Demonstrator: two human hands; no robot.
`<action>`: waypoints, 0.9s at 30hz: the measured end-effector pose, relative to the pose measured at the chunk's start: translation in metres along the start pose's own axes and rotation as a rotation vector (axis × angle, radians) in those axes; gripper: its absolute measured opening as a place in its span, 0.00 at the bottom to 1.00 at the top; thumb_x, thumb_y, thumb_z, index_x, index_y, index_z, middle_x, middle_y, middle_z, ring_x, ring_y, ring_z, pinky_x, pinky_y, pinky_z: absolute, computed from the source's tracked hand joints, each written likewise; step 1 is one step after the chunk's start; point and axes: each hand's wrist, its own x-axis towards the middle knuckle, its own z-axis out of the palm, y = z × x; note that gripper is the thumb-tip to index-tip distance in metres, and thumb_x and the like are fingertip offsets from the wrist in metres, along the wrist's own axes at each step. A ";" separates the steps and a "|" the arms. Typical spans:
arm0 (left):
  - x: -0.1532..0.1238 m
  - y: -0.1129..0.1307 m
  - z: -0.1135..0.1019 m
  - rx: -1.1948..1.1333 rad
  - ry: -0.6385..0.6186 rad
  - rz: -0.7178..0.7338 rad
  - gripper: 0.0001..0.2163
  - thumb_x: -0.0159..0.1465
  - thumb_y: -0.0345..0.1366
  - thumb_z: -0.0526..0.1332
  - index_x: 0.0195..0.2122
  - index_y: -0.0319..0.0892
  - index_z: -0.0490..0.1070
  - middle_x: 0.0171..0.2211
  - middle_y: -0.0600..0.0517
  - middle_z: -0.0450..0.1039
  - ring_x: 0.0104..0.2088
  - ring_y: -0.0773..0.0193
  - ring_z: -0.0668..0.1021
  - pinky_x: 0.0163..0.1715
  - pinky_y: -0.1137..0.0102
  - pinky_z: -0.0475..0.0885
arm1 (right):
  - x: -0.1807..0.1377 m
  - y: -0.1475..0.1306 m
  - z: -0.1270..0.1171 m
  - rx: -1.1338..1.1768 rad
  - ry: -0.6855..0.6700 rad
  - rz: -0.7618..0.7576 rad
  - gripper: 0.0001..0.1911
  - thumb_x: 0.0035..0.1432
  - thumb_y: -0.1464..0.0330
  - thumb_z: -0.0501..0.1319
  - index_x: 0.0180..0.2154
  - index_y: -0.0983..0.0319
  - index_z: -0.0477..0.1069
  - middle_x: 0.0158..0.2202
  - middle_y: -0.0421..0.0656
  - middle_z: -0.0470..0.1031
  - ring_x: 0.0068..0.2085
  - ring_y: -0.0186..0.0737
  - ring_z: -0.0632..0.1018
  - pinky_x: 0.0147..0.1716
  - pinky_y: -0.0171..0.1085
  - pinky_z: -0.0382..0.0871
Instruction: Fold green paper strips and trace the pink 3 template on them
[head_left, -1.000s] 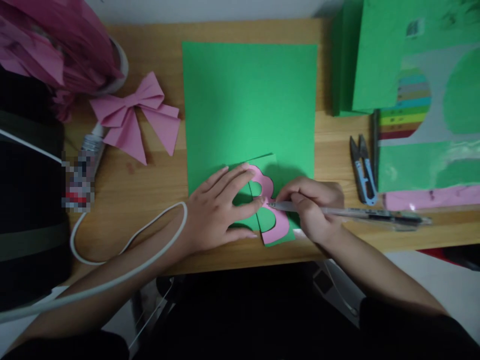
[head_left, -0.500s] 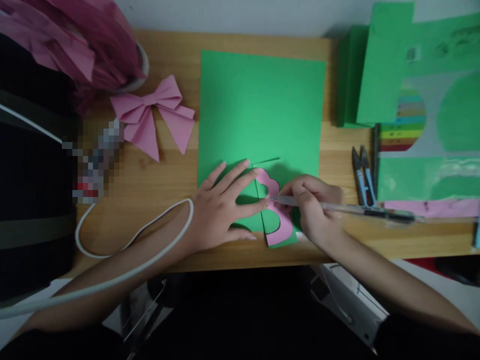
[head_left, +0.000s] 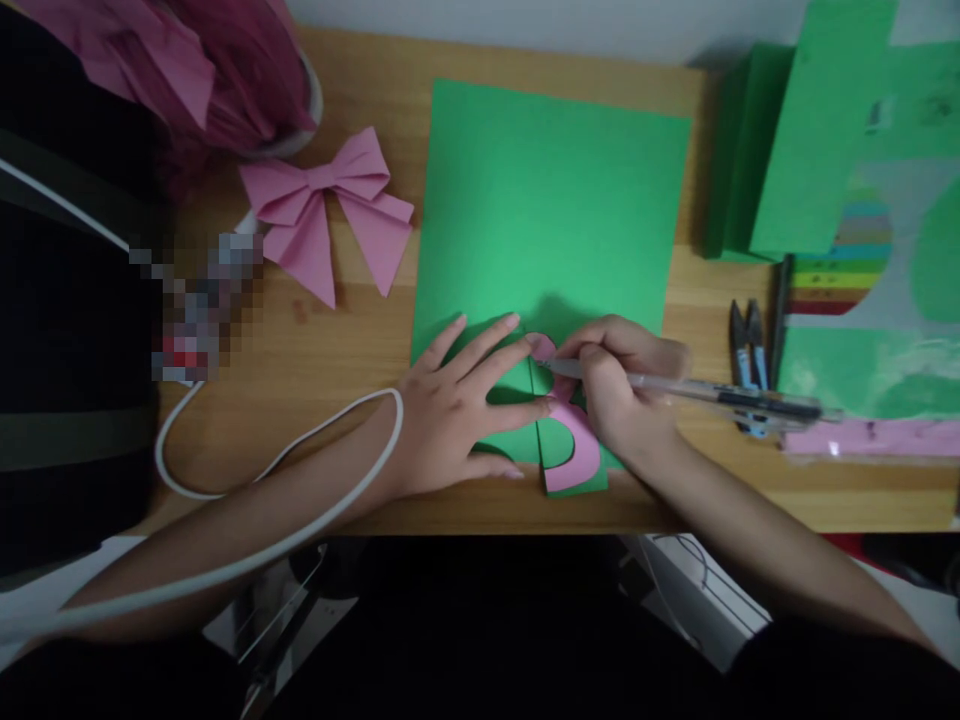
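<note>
A curved pink paper cutout [head_left: 581, 445] lies on a small green paper piece [head_left: 577, 490] near the table's front edge. Beneath them is a large green paper sheet [head_left: 555, 200]. My left hand [head_left: 457, 410] lies flat with fingers spread, two fingertips pressing on the pink cutout. In my right hand [head_left: 619, 380] is a pen [head_left: 727, 397], pinched between thumb and fingers. Its tip points left at the inner edge of the cutout's upper curve. My right fingers partly cover the cutout's right side.
A pink paper bow [head_left: 330, 205] lies left of the sheet, below a bundle of pink paper [head_left: 247, 80]. Blue-handled thread snips [head_left: 748, 360] lie at the right, beside green paper packs [head_left: 847, 380]. A white cable [head_left: 390, 440] loops over my left forearm.
The pen tip has moved up along the cutout, from its middle to its upper curve. My left hand still presses the paper. The whole view has shifted slightly.
</note>
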 end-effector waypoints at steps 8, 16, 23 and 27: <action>-0.001 -0.001 0.002 -0.016 0.008 -0.001 0.26 0.62 0.57 0.64 0.60 0.57 0.70 0.71 0.42 0.52 0.71 0.44 0.53 0.66 0.41 0.48 | 0.002 -0.002 0.002 -0.030 0.001 0.015 0.13 0.54 0.73 0.55 0.23 0.57 0.73 0.16 0.36 0.71 0.16 0.32 0.71 0.18 0.35 0.64; -0.001 0.000 0.002 -0.024 -0.007 0.001 0.28 0.62 0.57 0.64 0.61 0.58 0.68 0.72 0.45 0.50 0.72 0.45 0.52 0.67 0.43 0.47 | 0.000 -0.001 0.004 -0.061 0.025 0.045 0.12 0.56 0.70 0.56 0.24 0.58 0.74 0.16 0.35 0.72 0.16 0.30 0.70 0.18 0.33 0.63; 0.000 0.000 0.002 -0.026 0.003 0.006 0.28 0.61 0.57 0.65 0.61 0.57 0.69 0.71 0.44 0.51 0.71 0.43 0.53 0.67 0.42 0.48 | -0.001 0.000 0.005 -0.037 0.019 0.012 0.11 0.58 0.70 0.56 0.26 0.59 0.75 0.16 0.35 0.72 0.16 0.30 0.70 0.17 0.32 0.62; 0.000 -0.001 0.002 -0.027 0.006 0.004 0.28 0.60 0.56 0.66 0.60 0.57 0.70 0.71 0.44 0.52 0.71 0.43 0.53 0.67 0.42 0.48 | -0.002 0.002 0.005 -0.015 0.013 0.007 0.11 0.58 0.71 0.57 0.26 0.59 0.75 0.18 0.36 0.73 0.17 0.31 0.71 0.17 0.33 0.63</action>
